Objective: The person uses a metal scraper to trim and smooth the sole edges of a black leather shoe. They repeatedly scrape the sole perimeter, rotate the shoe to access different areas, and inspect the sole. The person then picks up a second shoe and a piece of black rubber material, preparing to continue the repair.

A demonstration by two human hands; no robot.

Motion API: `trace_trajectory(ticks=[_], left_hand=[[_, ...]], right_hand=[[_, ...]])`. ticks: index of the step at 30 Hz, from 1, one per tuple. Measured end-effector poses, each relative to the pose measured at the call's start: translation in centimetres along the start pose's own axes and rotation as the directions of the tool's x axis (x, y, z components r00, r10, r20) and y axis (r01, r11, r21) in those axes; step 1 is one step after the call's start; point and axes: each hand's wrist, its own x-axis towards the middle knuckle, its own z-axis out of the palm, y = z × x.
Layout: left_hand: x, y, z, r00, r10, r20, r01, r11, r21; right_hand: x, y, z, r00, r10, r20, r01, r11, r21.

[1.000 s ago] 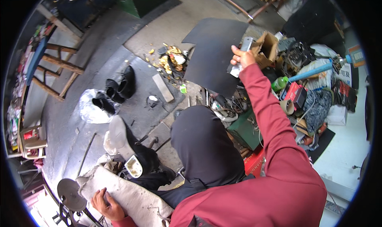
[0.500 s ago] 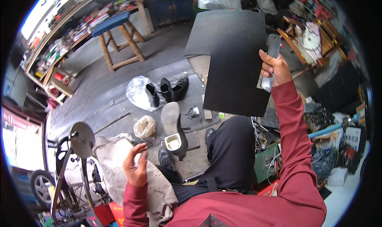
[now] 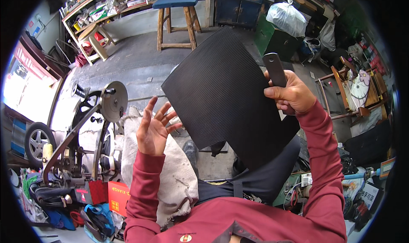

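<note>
In front of me I hold up a black ribbed sheet [image 3: 217,89], rubber-like, with a notch cut out of its lower edge. My right hand [image 3: 294,92] is closed at its right side, gripping the sheet together with a flat metal strip tool [image 3: 275,68] that has a hole in its upper end. My left hand [image 3: 154,130] is open, palm up and fingers spread, close to the sheet's left edge; I cannot tell whether a fingertip touches it. A pale cloth [image 3: 164,179] lies over my left leg. The sheet hides most of the floor before me.
At my left stands a metal machine with a round disc [image 3: 114,101], near a small wheel [image 3: 39,145]. A blue-topped wooden stool [image 3: 175,4] is ahead, and a green box [image 3: 277,38] bears a white bag [image 3: 286,19]. Wooden folding chairs [image 3: 358,89] lie at right.
The sheet has turned and come across to the left, nearer my left hand, whose fingers have spread. My view has swung leftward. The black shoes on the floor are now hidden.
</note>
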Motion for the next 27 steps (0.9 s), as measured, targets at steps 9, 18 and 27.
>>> trace_trajectory(ticks=[9,18,27], left_hand=[[-1.2,-3.5,-0.9,0.988,-0.09,0.129,0.132,0.919,-0.372],[-4.4,-6.6,0.7,0.953,-0.27,0.138,0.296,0.929,-0.223],[-4.6,-8.0,0.3,0.966,-0.229,0.117,0.254,0.914,-0.317]], right_hand=[[1.5,2.3,0.8,0.996,0.083,0.017,-0.083,0.996,0.014],[2.8,3.3,0.9,0.995,0.092,0.04,-0.068,0.913,-0.403],[4.1,4.5,1.9,0.957,-0.289,0.013,0.243,0.779,-0.578]])
